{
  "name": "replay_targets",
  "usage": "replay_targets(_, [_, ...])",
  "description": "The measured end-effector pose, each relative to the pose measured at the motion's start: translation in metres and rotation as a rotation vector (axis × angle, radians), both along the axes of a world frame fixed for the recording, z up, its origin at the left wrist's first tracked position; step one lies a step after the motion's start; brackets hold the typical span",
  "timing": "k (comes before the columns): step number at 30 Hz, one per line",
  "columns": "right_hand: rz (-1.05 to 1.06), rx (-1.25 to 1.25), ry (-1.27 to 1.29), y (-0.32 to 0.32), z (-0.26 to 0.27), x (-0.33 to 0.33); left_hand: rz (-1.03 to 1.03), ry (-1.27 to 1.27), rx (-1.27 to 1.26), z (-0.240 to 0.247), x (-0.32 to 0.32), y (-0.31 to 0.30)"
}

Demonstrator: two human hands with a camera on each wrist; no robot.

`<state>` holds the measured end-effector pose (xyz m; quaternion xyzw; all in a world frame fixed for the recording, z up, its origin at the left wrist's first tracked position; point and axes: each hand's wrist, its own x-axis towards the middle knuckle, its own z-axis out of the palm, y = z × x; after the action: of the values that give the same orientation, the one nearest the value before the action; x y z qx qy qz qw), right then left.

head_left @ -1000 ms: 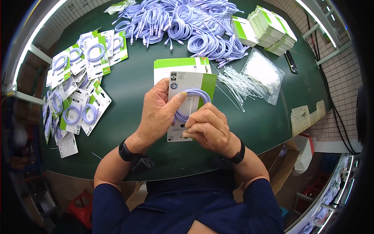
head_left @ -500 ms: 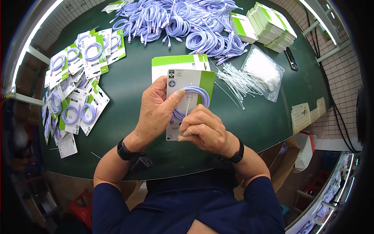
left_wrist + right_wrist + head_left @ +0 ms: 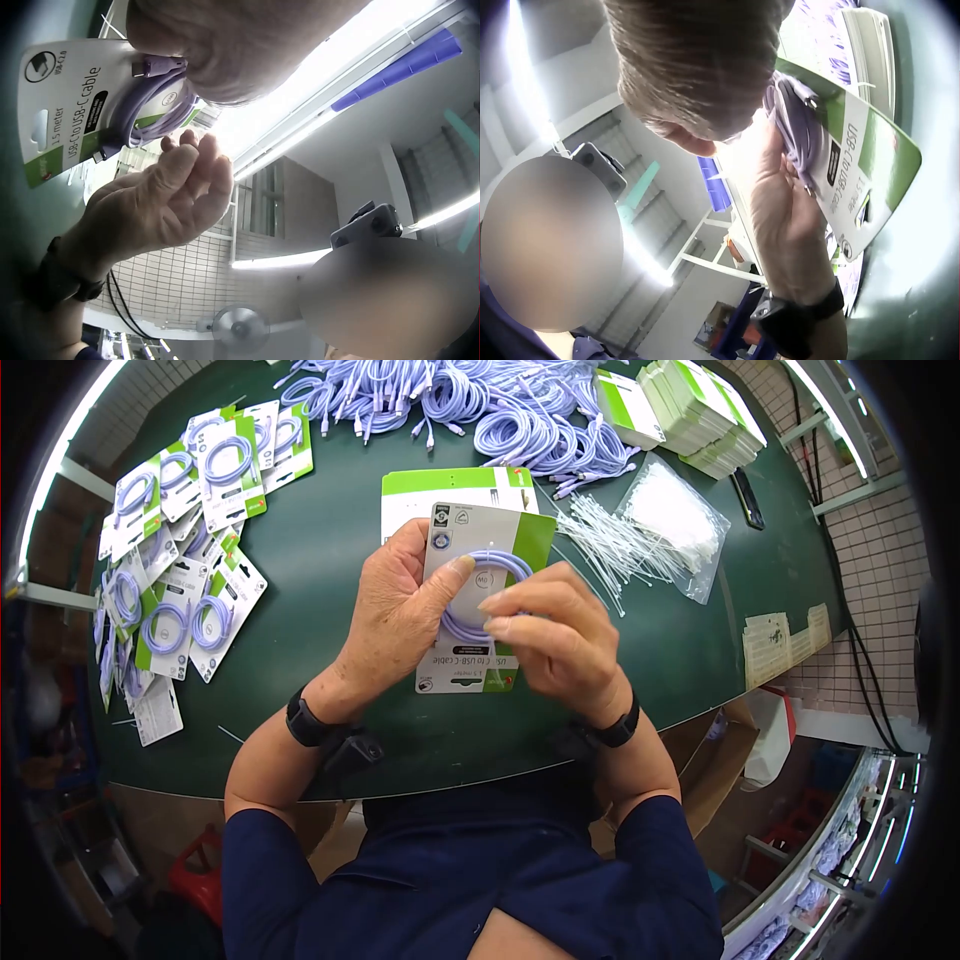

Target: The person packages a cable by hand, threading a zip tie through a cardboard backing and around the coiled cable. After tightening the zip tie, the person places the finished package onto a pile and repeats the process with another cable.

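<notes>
My left hand [image 3: 395, 595] grips a printed white and green cable card [image 3: 480, 532], its thumb pressing on the coiled lilac USB-C cable [image 3: 503, 559] that lies against it. The card's lettering and hang hole show in the left wrist view, with cable plugs sticking out beside the coil. My right hand [image 3: 562, 632] is over the right side of the coil in the head view, its fingers loosely bent. From the left wrist side, the right hand [image 3: 161, 199] shows nothing between thumb and fingers. Behind the held card lie more flat cards [image 3: 400, 495].
Carded cables [image 3: 165, 620] are heaped on the left. A big pile of coiled lilac cables [image 3: 520, 440] lies at the back, next to stacked cards [image 3: 690, 410]. Loose white cable ties [image 3: 605, 555], a clear bag [image 3: 685, 525] of ties and a black tool [image 3: 746, 498] are to the right.
The right hand pinched a white tie end below the coil earlier; it has since moved up and right, its fingers loosened. The left hand keeps its grip, and the whole scene shifts slightly upward.
</notes>
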<state>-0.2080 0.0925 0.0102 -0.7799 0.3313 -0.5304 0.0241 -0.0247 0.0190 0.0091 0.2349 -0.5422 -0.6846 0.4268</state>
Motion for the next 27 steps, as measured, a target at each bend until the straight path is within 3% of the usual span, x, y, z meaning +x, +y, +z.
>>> replay_targets(5, [-0.180, 0.018, 0.199, -0.003, -0.001, -0.006, 0.007, -0.040, -0.005, -0.003, 0.003, -0.004])
replay_targets(13, [-0.285, 0.003, 0.311, -0.007, 0.000, 0.000, 0.039, -0.057, -0.041, -0.010, 0.000, -0.005])
replay_targets(22, [-0.282, -0.007, 0.342, -0.009, -0.008, 0.002, 0.010, -0.035, -0.018, -0.017, 0.000, -0.006])
replay_targets(27, [-0.253, 0.003, 0.149, -0.012, -0.007, 0.003, 0.018, -0.080, -0.042, -0.017, 0.000, -0.007])
